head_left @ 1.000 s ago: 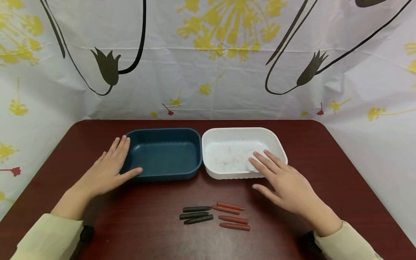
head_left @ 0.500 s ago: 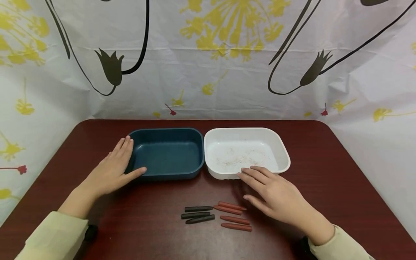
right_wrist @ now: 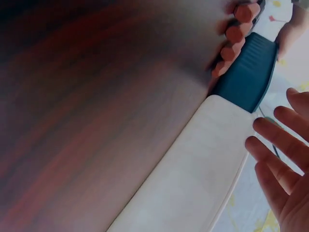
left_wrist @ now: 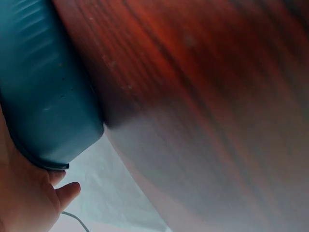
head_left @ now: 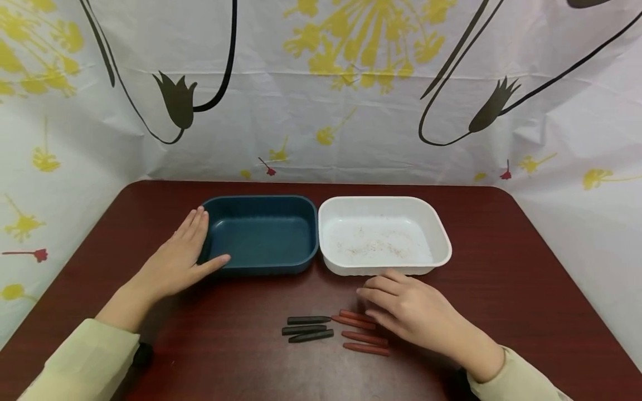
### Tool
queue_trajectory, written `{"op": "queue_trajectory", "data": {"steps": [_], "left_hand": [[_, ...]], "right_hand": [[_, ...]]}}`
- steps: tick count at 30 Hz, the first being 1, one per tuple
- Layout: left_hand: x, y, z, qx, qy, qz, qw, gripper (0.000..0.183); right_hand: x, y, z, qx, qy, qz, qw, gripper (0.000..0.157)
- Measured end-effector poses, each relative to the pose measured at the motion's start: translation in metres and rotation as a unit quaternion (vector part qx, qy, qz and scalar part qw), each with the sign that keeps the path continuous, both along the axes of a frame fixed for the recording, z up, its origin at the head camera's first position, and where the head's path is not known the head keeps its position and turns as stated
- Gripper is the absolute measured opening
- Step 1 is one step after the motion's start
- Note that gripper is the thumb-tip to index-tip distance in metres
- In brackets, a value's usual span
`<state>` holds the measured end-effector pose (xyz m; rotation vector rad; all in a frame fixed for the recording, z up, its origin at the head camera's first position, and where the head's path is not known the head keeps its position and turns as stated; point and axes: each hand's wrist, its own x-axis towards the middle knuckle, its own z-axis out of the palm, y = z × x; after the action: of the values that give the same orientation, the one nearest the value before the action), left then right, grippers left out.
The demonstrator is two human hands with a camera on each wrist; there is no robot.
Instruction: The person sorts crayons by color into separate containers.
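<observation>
Crayons (head_left: 357, 336) near right hand (head_left: 408, 306) (apart); red nearest

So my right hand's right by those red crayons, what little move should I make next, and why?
Probably bring your right hand down and pinch one of the red crayons: they lie loose on the table close to its fingers, that hand looks empty, and your left hand rests against the blue tray.
</observation>
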<state>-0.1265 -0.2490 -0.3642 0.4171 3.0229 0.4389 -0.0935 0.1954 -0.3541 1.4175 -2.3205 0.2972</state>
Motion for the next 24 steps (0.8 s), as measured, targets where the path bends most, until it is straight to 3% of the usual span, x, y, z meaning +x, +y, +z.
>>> {"op": "queue_trajectory", "data": {"steps": [2, 8, 14, 24], "left_hand": [[0.000, 0.000, -0.001, 0.005, -0.001, -0.001, 1.0000, 0.105], [0.000, 0.001, -0.001, 0.013, 0.000, -0.003, 0.9999, 0.105], [0.002, 0.003, 0.006, 0.007, -0.008, -0.014, 0.9999, 0.106], [-0.001, 0.002, 0.008, -0.033, -0.010, -0.025, 0.9991, 0.108]], "right_hand": [[-0.001, -0.003, -0.001, 0.005, -0.006, 0.005, 1.000, 0.020], [-0.001, -0.010, -0.006, 0.045, -0.055, -0.013, 0.997, 0.024], [-0.003, -0.017, -0.009, 0.114, -0.095, -0.038, 0.988, 0.017], [-0.009, -0.023, -0.007, 0.150, -0.165, -0.053, 0.973, 0.008]]}}
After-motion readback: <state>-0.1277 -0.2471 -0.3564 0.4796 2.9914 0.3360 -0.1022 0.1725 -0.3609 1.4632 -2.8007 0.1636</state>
